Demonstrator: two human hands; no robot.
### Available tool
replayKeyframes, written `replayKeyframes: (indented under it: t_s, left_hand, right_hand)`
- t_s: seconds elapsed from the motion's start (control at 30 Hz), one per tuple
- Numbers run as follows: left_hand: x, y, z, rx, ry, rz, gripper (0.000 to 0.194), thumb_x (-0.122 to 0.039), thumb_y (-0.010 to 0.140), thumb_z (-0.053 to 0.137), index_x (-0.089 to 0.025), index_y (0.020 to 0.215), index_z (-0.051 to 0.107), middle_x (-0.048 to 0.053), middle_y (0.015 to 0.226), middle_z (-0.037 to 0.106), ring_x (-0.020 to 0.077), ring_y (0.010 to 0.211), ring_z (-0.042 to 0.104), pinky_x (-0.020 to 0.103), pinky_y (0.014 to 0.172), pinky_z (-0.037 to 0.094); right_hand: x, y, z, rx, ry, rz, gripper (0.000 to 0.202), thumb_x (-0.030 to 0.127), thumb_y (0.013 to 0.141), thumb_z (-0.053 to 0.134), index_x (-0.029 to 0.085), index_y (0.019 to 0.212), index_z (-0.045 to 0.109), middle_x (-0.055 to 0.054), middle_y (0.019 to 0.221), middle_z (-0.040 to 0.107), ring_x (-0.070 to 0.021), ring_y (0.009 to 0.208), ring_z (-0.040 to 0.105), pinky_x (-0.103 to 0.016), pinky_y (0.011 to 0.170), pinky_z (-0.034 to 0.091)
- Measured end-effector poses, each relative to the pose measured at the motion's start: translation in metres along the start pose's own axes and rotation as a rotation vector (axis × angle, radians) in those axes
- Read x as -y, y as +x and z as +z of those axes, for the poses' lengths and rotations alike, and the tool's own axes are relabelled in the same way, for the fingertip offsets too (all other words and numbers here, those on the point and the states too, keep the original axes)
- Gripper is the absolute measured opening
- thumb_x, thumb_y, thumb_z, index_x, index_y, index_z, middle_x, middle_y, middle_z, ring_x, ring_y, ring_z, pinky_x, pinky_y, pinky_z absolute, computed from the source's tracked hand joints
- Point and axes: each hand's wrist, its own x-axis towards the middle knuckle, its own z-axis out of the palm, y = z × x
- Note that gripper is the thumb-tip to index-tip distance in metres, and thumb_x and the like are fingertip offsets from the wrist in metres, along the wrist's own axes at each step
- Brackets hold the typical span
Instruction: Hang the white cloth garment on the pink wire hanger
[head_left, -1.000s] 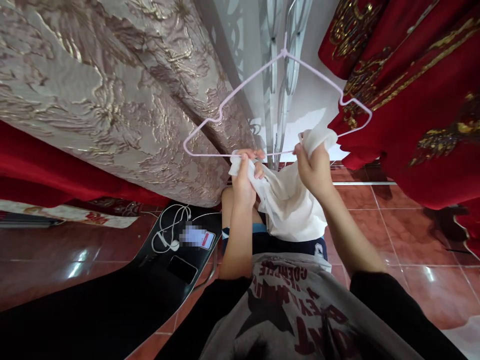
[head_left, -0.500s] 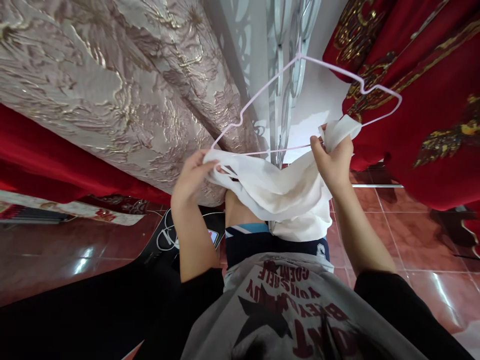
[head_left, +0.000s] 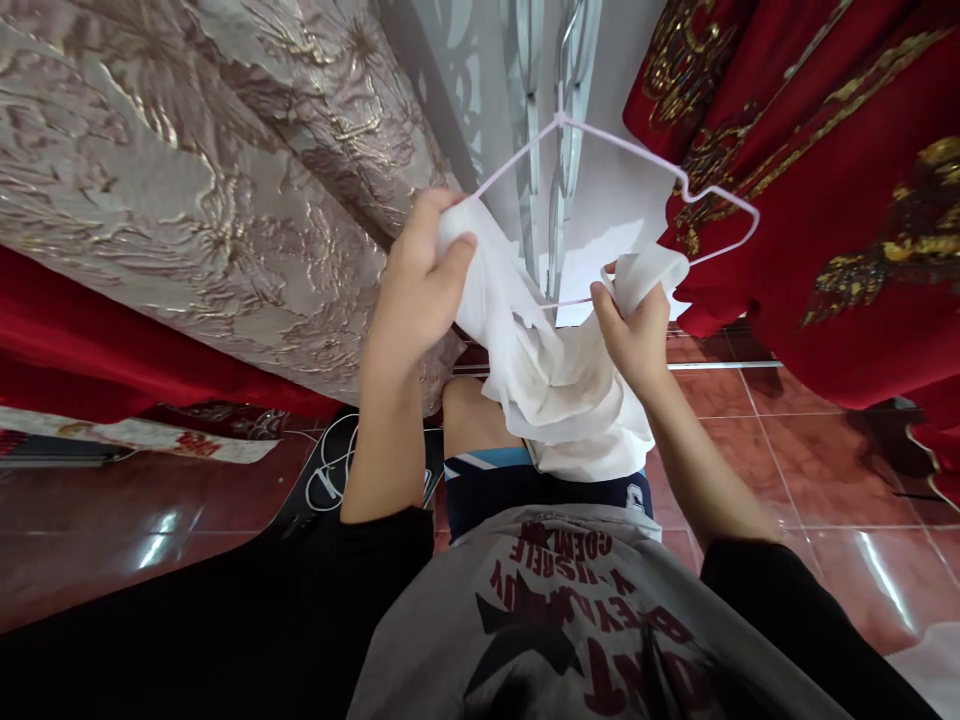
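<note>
draping above the lap (head_left: 487, 495), the white cloth (head_left: 559, 385) is held over one side of the pink hanger (head_left: 561, 119) by the left hand (head_left: 422, 275), its other end gripped by the right hand (head_left: 637, 335).

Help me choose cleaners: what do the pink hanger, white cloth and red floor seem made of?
Pink hanger: perhaps coated wire or plastic, satin, judging by slim, evenly coloured bends. White cloth: thin fabric, matte, from its soft folds; fibre unclear. Red floor: likely glazed ceramic tile, glossy, given its pale joints and bright reflections.
</note>
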Motion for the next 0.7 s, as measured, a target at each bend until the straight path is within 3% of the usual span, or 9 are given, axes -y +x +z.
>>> replayKeyframes:
  t_s: [0.1, 0.17, 0.27, 0.33, 0.43, 0.53, 0.6, 0.7]
  left_hand:
    - [0.004, 0.003, 0.001, 0.123, 0.099, -0.02, 0.023, 0.001, 0.081, 0.076, -0.018, 0.076, 0.064, -0.003, 0.064, 0.05, 0.0184, 0.08, 0.06, 0.025, 0.078, 0.048]
    - [0.005, 0.005, -0.002, 0.117, 0.102, -0.014, 0.026, 0.003, 0.082, 0.074, -0.019, 0.071, 0.062, -0.004, 0.061, 0.044, 0.016, 0.073, 0.052, 0.023, 0.071, 0.045]
    - [0.002, 0.009, -0.008, 0.132, 0.15, 0.025, 0.03, 0.005, 0.085, 0.068, -0.018, 0.068, 0.062, -0.003, 0.061, 0.04, 0.0143, 0.065, 0.041, 0.022, 0.06, 0.039]
    - [-0.002, 0.011, -0.011, 0.124, 0.11, -0.021, 0.031, 0.006, 0.086, 0.066, -0.018, 0.067, 0.062, -0.002, 0.062, 0.042, 0.0143, 0.064, 0.039, 0.023, 0.055, 0.036]
    - [-0.007, 0.012, -0.015, 0.089, 0.03, -0.136, 0.033, 0.007, 0.088, 0.063, -0.018, 0.066, 0.061, -0.002, 0.062, 0.043, 0.0143, 0.064, 0.043, 0.024, 0.053, 0.034]
    - [-0.009, 0.011, -0.014, 0.079, 0.069, -0.154, 0.035, 0.007, 0.09, 0.062, -0.016, 0.065, 0.06, -0.002, 0.063, 0.043, 0.0139, 0.067, 0.043, 0.026, 0.057, 0.032]
    - [-0.01, 0.011, -0.011, 0.11, 0.158, -0.102, 0.035, 0.008, 0.09, 0.063, -0.016, 0.065, 0.061, -0.002, 0.063, 0.041, 0.014, 0.066, 0.039, 0.027, 0.058, 0.029]
    - [-0.009, 0.01, -0.008, 0.172, 0.346, 0.04, 0.038, 0.009, 0.09, 0.06, -0.017, 0.063, 0.056, -0.003, 0.06, 0.034, 0.0141, 0.062, 0.031, 0.028, 0.059, 0.025]
  right_hand:
    - [0.008, 0.002, -0.015, 0.083, 0.093, -0.007, 0.038, 0.05, 0.087, 0.064, 0.021, 0.111, 0.061, -0.007, 0.102, 0.067, -0.0171, 0.091, 0.064, -0.039, 0.088, 0.057]
    - [0.012, 0.004, -0.029, 0.109, 0.198, 0.046, 0.037, 0.05, 0.088, 0.062, 0.022, 0.112, 0.061, -0.005, 0.099, 0.067, -0.0124, 0.074, 0.059, -0.035, 0.076, 0.055]
    - [0.005, 0.012, -0.06, 0.026, 0.336, 0.247, 0.033, 0.046, 0.085, 0.061, 0.023, 0.109, 0.061, -0.001, 0.087, 0.064, -0.0056, 0.05, 0.031, -0.028, 0.051, 0.034]
    - [-0.005, 0.022, -0.085, -0.041, 0.36, 0.392, 0.032, 0.043, 0.076, 0.065, 0.023, 0.101, 0.061, 0.001, 0.076, 0.058, -0.0051, 0.049, 0.017, -0.028, 0.048, 0.019]
    - [-0.017, 0.044, -0.117, -0.091, 0.317, 0.485, 0.03, 0.043, 0.068, 0.074, 0.025, 0.084, 0.056, -0.001, 0.077, 0.058, -0.0065, 0.055, 0.015, -0.029, 0.052, 0.017]
    - [-0.012, 0.069, -0.13, -0.1, 0.266, 0.455, 0.028, 0.034, 0.071, 0.075, 0.025, 0.079, 0.05, -0.001, 0.079, 0.06, -0.0072, 0.057, 0.019, -0.029, 0.054, 0.02]
    - [0.002, 0.082, -0.13, -0.119, 0.224, 0.389, 0.019, 0.017, 0.073, 0.066, 0.024, 0.076, 0.049, 0.002, 0.067, 0.052, -0.0067, 0.051, 0.023, -0.029, 0.052, 0.021]
    - [0.032, 0.091, -0.124, -0.121, 0.012, 0.212, 0.023, 0.0, 0.068, 0.048, 0.022, 0.065, 0.049, 0.004, 0.055, 0.037, -0.0074, 0.047, 0.029, -0.03, 0.052, 0.025]
